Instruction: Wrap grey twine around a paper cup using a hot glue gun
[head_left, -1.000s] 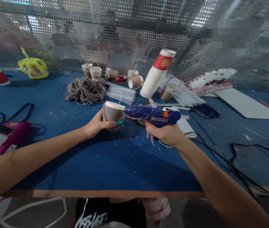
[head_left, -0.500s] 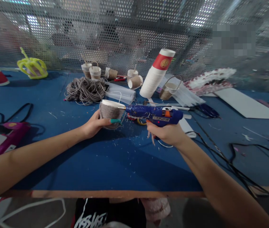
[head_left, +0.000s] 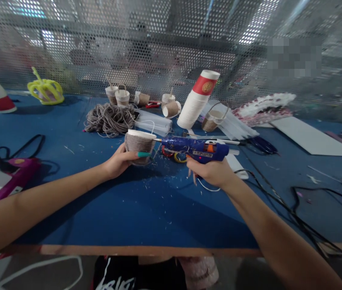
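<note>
two hands work over the middle of the blue desk (head_left: 147, 209). the left hand (head_left: 119, 161) is wrapped around a twine-covered cup (head_left: 139, 146); the right hand (head_left: 211, 171) is closed on a blue glue gun (head_left: 195, 147), nozzle touching just under the cup's rim. gluing looks underway; next probably calls for pressing twine onto the bead before it sets.

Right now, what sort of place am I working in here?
Most likely a craft workbench in a shared workshop: a blue table behind a perforated metal screen, with a pile of twine, a stack of paper cups and a glue gun in the right hand.
</note>
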Available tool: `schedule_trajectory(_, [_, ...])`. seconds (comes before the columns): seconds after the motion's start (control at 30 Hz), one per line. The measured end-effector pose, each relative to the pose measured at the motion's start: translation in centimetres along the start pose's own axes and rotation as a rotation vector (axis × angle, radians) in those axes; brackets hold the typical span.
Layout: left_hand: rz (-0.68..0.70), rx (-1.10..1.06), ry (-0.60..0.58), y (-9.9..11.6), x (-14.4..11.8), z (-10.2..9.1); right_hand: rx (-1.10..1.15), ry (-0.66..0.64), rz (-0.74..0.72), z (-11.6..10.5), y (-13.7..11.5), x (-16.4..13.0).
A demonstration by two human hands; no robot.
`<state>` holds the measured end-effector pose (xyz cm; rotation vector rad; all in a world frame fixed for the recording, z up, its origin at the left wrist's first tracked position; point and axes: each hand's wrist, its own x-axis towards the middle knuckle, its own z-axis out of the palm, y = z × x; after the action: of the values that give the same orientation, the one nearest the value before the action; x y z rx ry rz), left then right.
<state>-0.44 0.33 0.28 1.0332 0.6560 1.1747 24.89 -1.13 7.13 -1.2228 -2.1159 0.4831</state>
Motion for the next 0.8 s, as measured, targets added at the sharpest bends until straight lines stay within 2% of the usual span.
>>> schedule_trajectory(0.13, [0.003,0.005,0.019,-0.1,0.1,-0.2,0.046,-0.032,0.025,-0.4,0.6,0.2])
schedule_trajectory(0.2, [0.004,-0.005,0.033,0.0,0.2,-0.2,0.02,0.004,0.001,-0.8,0.9,0.6])
schedule_trajectory(0.33, [0.0,-0.036,0.053,-0.2,0.3,-0.1,-0.202,0.112,-0.068,-1.2,1.5,1.6])
schedule_trajectory(0.43, [-0.01,-0.057,0.09,-0.5,0.5,-0.3,-0.513,0.004,-0.037,-0.5,2.4,2.1])
schedule_trajectory(0.5, [-0.019,-0.073,0.104,-0.6,0.7,-0.4,-0.613,-0.106,0.046,0.0,3.2,2.2])
schedule_trajectory(0.63, [-0.013,-0.109,0.082,-0.6,0.6,-0.3,-0.514,-0.3,0.063,-0.4,4.2,2.1])
schedule_trajectory(0.7, [-0.02,-0.104,0.057,-0.4,0.6,-0.2,-0.469,-0.288,0.044,-0.8,3.7,1.9])
schedule_trajectory(0.8, [-0.05,-0.096,0.041,-0.2,0.4,0.0,-0.383,-0.154,-0.029,0.0,1.5,1.5])
